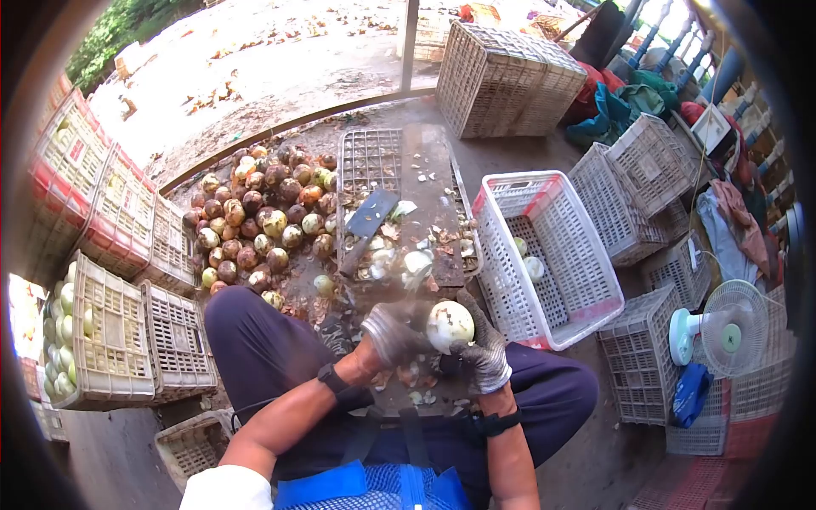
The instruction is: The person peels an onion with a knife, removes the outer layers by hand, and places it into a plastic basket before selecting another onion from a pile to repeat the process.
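Note:
A pale, round, mostly peeled onion-like bulb (450,326) with brown marks on top rests in my gloved right hand (484,353), whose fingers wrap around its right side and underneath. Just left of it, my gloved left hand (393,335) is curled closed and blurred by motion; whatever it grips is hidden. Both hands are over my lap, at the near end of a dirty wooden board (429,183) laid across a crate. On the board's left side lies a dark flat blade (371,212), among pale scraps (416,260) and bits of peel.
Unpeeled brown bulbs (263,212) are heaped on the ground to the left. A white crate (552,255) at the right holds a few pale bulbs. Filled crates (110,331) line the left side. Stacked crates (510,81) and a small fan (727,331) stand on the right.

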Available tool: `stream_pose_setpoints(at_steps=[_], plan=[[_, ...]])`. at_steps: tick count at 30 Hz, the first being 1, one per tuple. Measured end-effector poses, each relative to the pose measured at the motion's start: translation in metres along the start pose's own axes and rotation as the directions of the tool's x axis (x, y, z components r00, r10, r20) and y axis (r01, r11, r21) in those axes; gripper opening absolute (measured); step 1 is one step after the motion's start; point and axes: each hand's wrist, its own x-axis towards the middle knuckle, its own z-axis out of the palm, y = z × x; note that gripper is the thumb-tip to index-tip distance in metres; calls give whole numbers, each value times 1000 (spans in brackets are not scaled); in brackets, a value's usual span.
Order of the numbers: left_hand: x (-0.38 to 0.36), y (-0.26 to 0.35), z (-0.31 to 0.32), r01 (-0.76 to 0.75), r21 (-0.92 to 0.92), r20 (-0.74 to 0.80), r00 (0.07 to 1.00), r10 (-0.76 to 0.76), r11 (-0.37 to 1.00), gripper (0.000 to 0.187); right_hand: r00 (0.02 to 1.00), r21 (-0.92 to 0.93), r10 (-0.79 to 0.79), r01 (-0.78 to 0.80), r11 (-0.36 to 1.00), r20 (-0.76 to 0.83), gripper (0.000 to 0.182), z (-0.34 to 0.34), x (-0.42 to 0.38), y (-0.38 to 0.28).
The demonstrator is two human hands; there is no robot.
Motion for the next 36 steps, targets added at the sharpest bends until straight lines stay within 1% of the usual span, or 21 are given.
stream_pose_setpoints(at_steps=[1,3,4,6,7,10,13,14,15,17,20,23,25,26,28,29,30,31,32,34,36], plan=[[2,2,1,57,-30,22,998,-56,998,38,999,-34,-5,4,999,-35,76,-1,-1,1],[7,20,2,18,291,72,997,-40,957,32,995,-102,-17,7,995,-103,71,-4,-3,4],[8,27,2,-8,442,97,994,-39,897,29,992,-73,31,-40,997,-120,76,-5,-4,3],[8,18,3,-21,647,73,997,-34,762,28,981,-8,127,-130,992,-149,86,-6,-4,-3],[8,14,4,-27,736,62,998,-27,676,28,977,-1,138,-140,990,-164,86,-4,-4,-7],[3,10,9,-220,851,206,975,82,477,26,960,-11,157,-164,986,-231,85,-5,-5,-13],[3,-2,16,-258,885,261,964,47,388,25,968,-287,-7,-68,956,-250,85,-16,-4,2],[5,-21,16,-307,870,291,951,101,386,23,969,-295,6,-81,952,-248,85,-15,-5,1],[6,-24,16,-316,875,294,949,115,366,23,969,-304,17,-94,948,-247,85,-8,-6,-5],[7,-28,17,-335,885,305,942,141,324,22,967,-298,46,-122,947,-249,86,-6,-5,-6],[8,-22,16,-304,894,292,952,87,330,21,964,-280,78,-151,948,-255,86,-10,-4,-4],[6,-23,12,-379,865,327,923,205,328,21,965,-284,79,-151,947,-249,84,-8,-3,-4],[2,-25,12,-355,886,266,916,301,297,21,965,-265,86,-152,952,-247,82,-9,-2,-3],[1,-25,12,-341,896,236,907,348,283,21,966,-216,93,-147,965,-242,82,-9,-3,-3],[7,-13,8,-298,858,161,930,332,418,21,967,-117,106,-136,984,-232,81,-10,-7,-3],[10,-4,7,-211,843,143,975,172,495,27,968,-86,116,-138,987,-224,81,-9,-8,-4],[13,6,5,-102,832,120,993,3,546,35,969,-56,125,-140,989,-215,81,-7,-8,-6],[17,17,4,13,826,94,983,-161,564,44,970,-24,132,-139,990,-206,81,-5,-9,-8],[19,23,4,65,829,89,965,-247,555,44,971,-15,121,-127,992,-204,81,-4,-9,-10],[13,-1,6,-72,851,126,990,-68,521,34,974,-1,100,-103,995,-201,80,-4,-9,-12],[7,-10,12,-197,870,181,980,79,453,23,983,-29,47,-53,998,-176,63,-11,-8,-4]])
